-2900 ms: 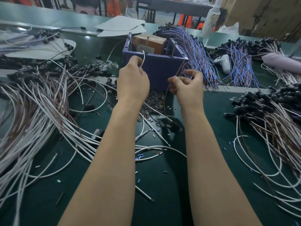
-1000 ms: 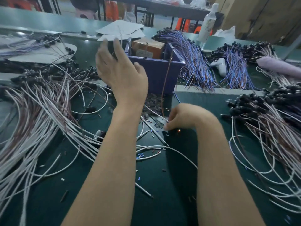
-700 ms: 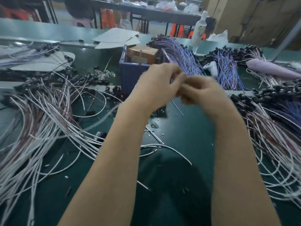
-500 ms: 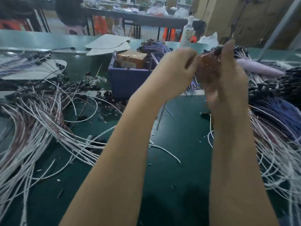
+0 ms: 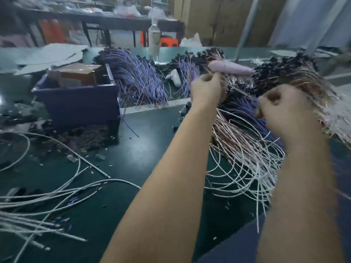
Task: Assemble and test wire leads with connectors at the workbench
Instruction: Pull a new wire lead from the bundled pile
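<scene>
A: What's around the work area?
B: Green bench mat [image 5: 144, 149]. Blue bin [image 5: 79, 103] at back-left with a cardboard box [image 5: 76, 75] in it. A heap of small dark bits [image 5: 91, 135] lies against the bin's front wall. Purple wire bundle [image 5: 136, 82] is draped just right of the bin, and a second purple bundle [image 5: 188, 76] is further right. A lilac pouch-like thing [image 5: 230, 67] lies across the far heaps, just beyond the left hand. Bottle [image 5: 154, 40] stands upright at the bench's back edge. Loose white wires [image 5: 38, 202] sprawl over the mat at lower left.
A: Anything in the way?
B: Both forearms cross the lower frame. They cover part of the mat and the near side of the pile.
A: The leads?
B: Lead pile [image 5: 243, 149] sits on the right side of the mat. Thin white and brownish leads fan toward the person, with black connectors [image 5: 281, 73] bunched at the far end. The pile's right edge is blurred.
A: Hands?
B: Both are raised over the lead pile, apart and not touching each other. Left hand [image 5: 206, 90]: fingers curled in, thumb against the forefinger tip. Right hand [image 5: 284, 112]: closed like a fist, back of the hand to the camera. With the motion blur I can't tell whether either hand has a lead in it.
</scene>
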A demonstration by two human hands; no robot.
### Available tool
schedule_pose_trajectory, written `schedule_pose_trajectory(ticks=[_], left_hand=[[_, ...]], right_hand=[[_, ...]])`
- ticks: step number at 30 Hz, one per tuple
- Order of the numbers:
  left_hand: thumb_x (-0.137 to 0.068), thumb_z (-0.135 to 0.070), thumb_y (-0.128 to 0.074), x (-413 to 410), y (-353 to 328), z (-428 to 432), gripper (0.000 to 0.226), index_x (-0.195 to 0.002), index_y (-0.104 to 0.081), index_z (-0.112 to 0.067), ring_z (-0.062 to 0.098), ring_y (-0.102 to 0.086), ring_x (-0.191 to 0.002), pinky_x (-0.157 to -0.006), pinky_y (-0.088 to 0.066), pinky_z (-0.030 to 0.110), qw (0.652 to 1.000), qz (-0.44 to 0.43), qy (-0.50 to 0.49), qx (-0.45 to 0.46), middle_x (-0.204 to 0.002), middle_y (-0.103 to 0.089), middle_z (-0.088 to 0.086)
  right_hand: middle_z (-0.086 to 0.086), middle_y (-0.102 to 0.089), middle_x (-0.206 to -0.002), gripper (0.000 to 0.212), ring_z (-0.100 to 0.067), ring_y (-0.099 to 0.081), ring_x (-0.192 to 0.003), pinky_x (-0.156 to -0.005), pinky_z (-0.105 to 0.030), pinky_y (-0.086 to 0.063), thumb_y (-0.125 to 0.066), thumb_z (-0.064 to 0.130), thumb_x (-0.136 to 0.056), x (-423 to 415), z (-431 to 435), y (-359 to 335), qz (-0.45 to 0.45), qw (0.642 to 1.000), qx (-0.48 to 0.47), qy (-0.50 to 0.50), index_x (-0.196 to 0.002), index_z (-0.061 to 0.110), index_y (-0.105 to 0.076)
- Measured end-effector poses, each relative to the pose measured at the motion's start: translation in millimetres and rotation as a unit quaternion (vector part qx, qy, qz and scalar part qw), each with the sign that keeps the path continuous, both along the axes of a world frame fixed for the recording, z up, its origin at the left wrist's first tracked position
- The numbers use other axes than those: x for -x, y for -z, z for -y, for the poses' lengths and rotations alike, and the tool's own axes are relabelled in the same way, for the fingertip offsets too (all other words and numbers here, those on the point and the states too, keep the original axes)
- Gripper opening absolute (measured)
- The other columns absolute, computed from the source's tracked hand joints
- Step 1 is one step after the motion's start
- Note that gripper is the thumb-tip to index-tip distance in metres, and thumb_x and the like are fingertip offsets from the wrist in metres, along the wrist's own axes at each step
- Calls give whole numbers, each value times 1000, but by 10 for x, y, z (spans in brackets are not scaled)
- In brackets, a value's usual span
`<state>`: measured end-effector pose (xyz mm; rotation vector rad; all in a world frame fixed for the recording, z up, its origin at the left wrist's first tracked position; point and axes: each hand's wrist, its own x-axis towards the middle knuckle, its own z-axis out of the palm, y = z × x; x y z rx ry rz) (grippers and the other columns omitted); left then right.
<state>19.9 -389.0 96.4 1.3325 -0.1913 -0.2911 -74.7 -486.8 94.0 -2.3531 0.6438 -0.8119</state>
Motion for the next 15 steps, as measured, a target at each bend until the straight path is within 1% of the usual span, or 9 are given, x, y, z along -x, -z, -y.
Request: schedule_pose_trajectory(ticks=[1, 2, 4, 5, 6, 8, 10, 12, 15], left_hand=[[-96, 0, -47, 59, 111, 49, 15, -83, -54, -5, 12, -55, -57, -47, -44, 19, 995, -100, 10, 18, -70, -56, 7], [-94, 3, -46, 50, 348, 163, 10, -91, -54, -1, 19, -62, -69, -50, -49, 20, 990, -135, 42, -7, -81, -60, 14], [-91, 1, -50, 90, 735, 340, 11, -100, -55, 5, 31, -65, -93, -76, -58, 32, 988, -135, 45, -65, -106, -64, 27], [-89, -1, -52, 75, 808, 416, 4, -91, -55, 0, 31, -63, -92, -89, -55, 42, 988, -126, 35, -81, -107, -64, 29], [-87, -3, -52, 46, 871, 452, 7, -80, -54, -5, 31, -62, -90, -94, -51, 47, 987, -119, 33, -102, -101, -65, 28], [-86, -7, -50, 71, 963, 459, 19, -68, -49, -13, 35, -65, -95, -94, -51, 48, 987, -92, 31, -131, -89, -63, 19], [-88, -11, -49, 53, 971, 416, 19, -70, -50, -17, 36, -63, -105, -96, -50, 47, 986, -75, 39, -144, -99, -66, 19], [-88, -10, -47, 52, 892, 340, 17, -76, -55, -18, 33, -63, -97, -95, -50, 47, 990, -60, 35, -120, -101, -66, 17], [-90, -8, -45, 22, 765, 89, 15, -88, -59, -15, 22, -55, -79, -79, -49, 38, 997, -29, -3, -73, -89, -63, 9]], right_hand=[[-6, -65, -89, 9, -25, -53, -78, -72, -30, -37, -56, 24, -93, -56, 28, 168, -62, 998, -10, 21, -94, 15, -59], [-11, -65, -96, 11, -25, -52, -82, -72, -29, -36, -57, 22, -93, -125, 88, 392, -121, 992, -16, 35, -97, 13, -61], [-13, -66, -104, 14, -29, -56, -90, -72, -29, -37, -57, 19, -92, -197, 124, 754, -191, 979, -43, 57, -102, 11, -63], [-12, -66, -105, 13, -29, -57, -92, -72, -29, -38, -58, 18, -91, -210, 122, 867, -204, 975, -52, 75, -102, 13, -63], [-11, -66, -105, 11, -28, -56, -90, -72, -29, -38, -58, 17, -90, -234, 150, 965, -203, 974, -50, 87, -100, 16, -63], [-9, -66, -103, 8, -26, -52, -86, -72, -31, -39, -58, 15, -89, -267, 165, 1048, -202, 972, -47, 110, -95, 20, -61], [-8, -65, -104, 9, -28, -56, -92, -77, -36, -46, -57, 15, -88, -290, 142, 1031, -188, 974, -44, 115, -93, 22, -60], [-9, -64, -108, 12, -31, -57, -100, -83, -39, -48, -57, 16, -88, -289, 49, 949, -140, 983, -31, 115, -98, 20, -62], [-11, -64, -106, 15, -30, -58, -99, -79, -32, -42, -55, 17, -90, -312, -251, 761, -13, 997, -19, 72, -101, 14, -64]])
